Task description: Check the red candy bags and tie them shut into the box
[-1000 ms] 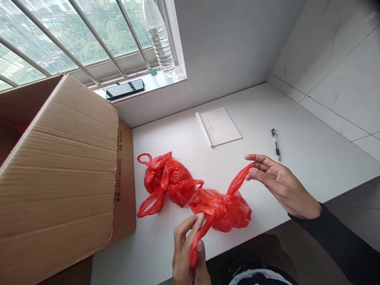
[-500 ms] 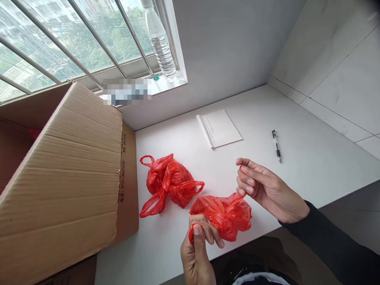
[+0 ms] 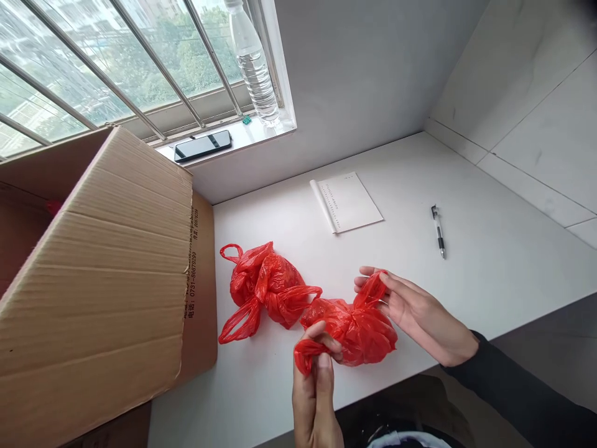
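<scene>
A knotted red plastic bag point(image 3: 359, 333) lies near the front edge of the white table, its contents hidden. My left hand point(image 3: 317, 392) pinches one of its handle ends between thumb and fingers, to the left of the knot. At the upper right of the bag, my right hand point(image 3: 408, 305) has the other handle between its thumb and loosely bent fingers. Just left of this bag rests another tied red plastic bag point(image 3: 265, 283) with its handle loops sticking out; neither hand is on it.
A large cardboard box point(image 3: 107, 267) stands open at the left, something red inside. A notepad point(image 3: 349, 202) and a pen point(image 3: 438, 233) lie farther back on the table point(image 3: 485, 205). On the windowsill are a phone point(image 3: 203, 146) and a water bottle point(image 3: 256, 74).
My right hand has lowered slightly and its fingers have loosened, with more of the handle showing. The left hand has turned a little, and the bag's handle there looks more bunched.
</scene>
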The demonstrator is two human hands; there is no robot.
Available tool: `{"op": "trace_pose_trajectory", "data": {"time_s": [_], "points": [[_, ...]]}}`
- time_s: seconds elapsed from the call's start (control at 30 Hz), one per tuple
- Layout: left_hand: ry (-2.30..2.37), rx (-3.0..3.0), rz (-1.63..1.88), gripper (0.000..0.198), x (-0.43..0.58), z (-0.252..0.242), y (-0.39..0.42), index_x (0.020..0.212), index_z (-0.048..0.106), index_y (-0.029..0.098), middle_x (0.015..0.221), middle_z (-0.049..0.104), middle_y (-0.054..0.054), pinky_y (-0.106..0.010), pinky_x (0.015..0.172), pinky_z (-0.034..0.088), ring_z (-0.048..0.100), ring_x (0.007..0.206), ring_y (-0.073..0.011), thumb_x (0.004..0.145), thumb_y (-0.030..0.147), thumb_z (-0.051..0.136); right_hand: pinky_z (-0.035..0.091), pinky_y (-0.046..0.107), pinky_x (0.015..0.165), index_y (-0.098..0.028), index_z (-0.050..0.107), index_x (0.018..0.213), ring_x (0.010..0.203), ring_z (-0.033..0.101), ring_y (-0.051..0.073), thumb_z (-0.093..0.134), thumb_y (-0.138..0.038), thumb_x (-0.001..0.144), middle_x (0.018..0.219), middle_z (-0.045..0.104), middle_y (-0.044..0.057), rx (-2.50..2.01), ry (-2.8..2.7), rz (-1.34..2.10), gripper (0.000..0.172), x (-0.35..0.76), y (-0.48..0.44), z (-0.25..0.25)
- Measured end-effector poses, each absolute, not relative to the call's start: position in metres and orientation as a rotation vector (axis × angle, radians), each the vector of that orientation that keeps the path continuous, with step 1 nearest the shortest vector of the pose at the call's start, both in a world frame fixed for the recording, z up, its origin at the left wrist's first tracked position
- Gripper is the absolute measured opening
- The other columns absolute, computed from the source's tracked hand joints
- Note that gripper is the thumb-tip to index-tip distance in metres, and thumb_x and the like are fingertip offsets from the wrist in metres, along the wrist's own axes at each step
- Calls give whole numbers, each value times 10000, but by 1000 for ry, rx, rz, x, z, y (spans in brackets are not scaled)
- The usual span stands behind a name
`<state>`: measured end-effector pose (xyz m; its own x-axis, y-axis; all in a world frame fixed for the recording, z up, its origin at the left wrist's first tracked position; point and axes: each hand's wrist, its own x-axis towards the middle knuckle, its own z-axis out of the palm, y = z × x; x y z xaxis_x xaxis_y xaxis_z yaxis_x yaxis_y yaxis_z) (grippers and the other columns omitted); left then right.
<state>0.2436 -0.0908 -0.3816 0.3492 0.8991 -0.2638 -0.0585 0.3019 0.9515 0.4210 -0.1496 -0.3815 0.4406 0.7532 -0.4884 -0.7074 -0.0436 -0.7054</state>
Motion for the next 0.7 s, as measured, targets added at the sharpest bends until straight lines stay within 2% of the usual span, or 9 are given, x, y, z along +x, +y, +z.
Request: {"op": "trace_pose_trajectory", "data": {"time_s": [0.1, 0.17, 0.27, 0.33, 0.43, 0.53, 0.6, 0.7], "points": [[1014, 1261, 790, 289, 244, -381, -83, 1050, 760, 230, 938, 698, -56, -307, 838, 495, 609, 875, -196, 983, 450, 584, 446, 391, 1062, -257, 683, 1050, 1221, 558, 247, 553, -498, 1002, 1226, 667, 56, -1126, -157, 1120, 278, 420, -152, -380], [952, 1396, 841, 285, 246, -379, -80, 1012, 789, 243, 912, 732, -63, -329, 846, 504, 625, 898, -214, 979, 448, 596, 442, 410, 1061, -265, 655, 1013, 1190, 579, 249, 522, -517, 1011, 1163, 689, 51, -1102, -168, 1087, 285, 420, -152, -376], [763, 1451, 971, 259, 254, -375, -82, 1107, 780, 303, 858, 781, -48, -379, 893, 512, 651, 950, -236, 995, 419, 578, 463, 431, 1025, -281, 605, 998, 991, 644, 229, 457, -553, 1027, 908, 693, 19, -1052, -189, 1100, 312, 419, -148, -367], [626, 1383, 998, 289, 261, -372, -87, 1201, 739, 335, 764, 779, -23, -405, 901, 520, 679, 871, -226, 1023, 405, 523, 495, 410, 958, -294, 581, 1002, 795, 630, 189, 426, -566, 1035, 741, 624, -25, -1017, -194, 1111, 314, 416, -144, -361], [516, 1230, 940, 321, 266, -368, -90, 1263, 705, 334, 561, 677, 17, -364, 835, 531, 666, 700, -188, 1042, 397, 482, 519, 340, 739, -317, 563, 1050, 561, 489, 135, 381, -582, 1043, 600, 481, -71, -989, -167, 1136, 322, 411, -140, -357], [603, 1076, 790, 353, 264, -367, -87, 1254, 716, 283, 526, 526, 33, -275, 721, 501, 581, 631, -148, 1021, 455, 513, 380, 257, 512, -314, 570, 1078, 476, 259, 106, 391, -587, 1038, 563, 329, -91, -1007, -192, 1154, 329, 407, -139, -356], [715, 977, 656, 402, 261, -368, -83, 1257, 703, 242, 641, 514, 20, -254, 712, 493, 532, 653, -132, 994, 502, 547, 280, 246, 481, -300, 583, 1068, 499, 178, 104, 402, -583, 1037, 581, 271, -91, -1021, -218, 1163, 337, 406, -138, -357], [807, 983, 567, 419, 257, -372, -82, 1184, 716, 205, 789, 570, -25, -273, 768, 510, 546, 742, -156, 960, 530, 574, 236, 263, 507, -275, 583, 980, 524, 161, 108, 383, -572, 1041, 604, 251, -81, -985, -214, 1198, 363, 406, -137, -357]]}}
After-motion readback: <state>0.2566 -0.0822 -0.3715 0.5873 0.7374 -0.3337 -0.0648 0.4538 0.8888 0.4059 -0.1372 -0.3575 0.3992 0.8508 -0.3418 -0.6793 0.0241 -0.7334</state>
